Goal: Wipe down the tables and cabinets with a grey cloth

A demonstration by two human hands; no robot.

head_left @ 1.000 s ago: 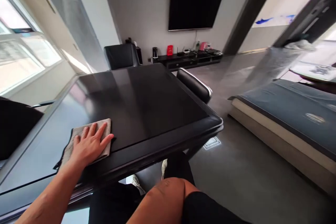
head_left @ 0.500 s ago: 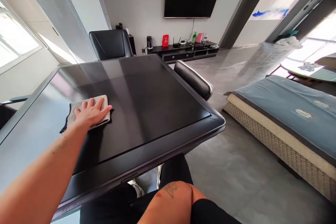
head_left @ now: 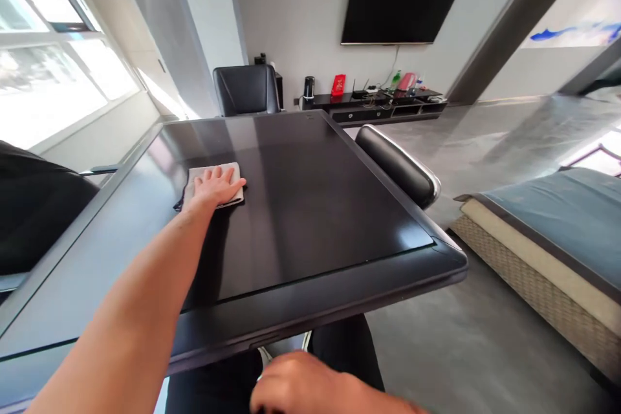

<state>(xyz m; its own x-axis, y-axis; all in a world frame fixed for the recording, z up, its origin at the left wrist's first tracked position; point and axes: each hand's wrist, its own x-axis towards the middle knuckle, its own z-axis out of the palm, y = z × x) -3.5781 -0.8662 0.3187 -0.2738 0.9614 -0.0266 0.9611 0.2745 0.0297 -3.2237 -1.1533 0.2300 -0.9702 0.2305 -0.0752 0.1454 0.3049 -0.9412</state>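
Your left hand point(head_left: 217, 187), fingers spread flat, covers the folded cloth point(head_left: 191, 179) directly beneath; your right hand point(head_left: 291, 383), seemingly curled, contents unclear, is well apart.

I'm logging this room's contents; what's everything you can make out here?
Rectangular smooth table: 1, black, centre
Folded fabric cloth: 1, light grey, on table
Padded chairs: at least 2, black, around table
Flat television: 1, black, far wall
Long low cabinet: 1, black, below television
Upright flat packet: 1, red, on cabinet
Bottle: 1, green, on cabinet
Fabric-covered mattress: 1, blue-grey and beige, right
Glass window: 1, white-framed, upper left
Left hand: 1, bare, flat on cloth
Right hand: 1, bare, bottom centre
Trouser legs: 2, black, bottom
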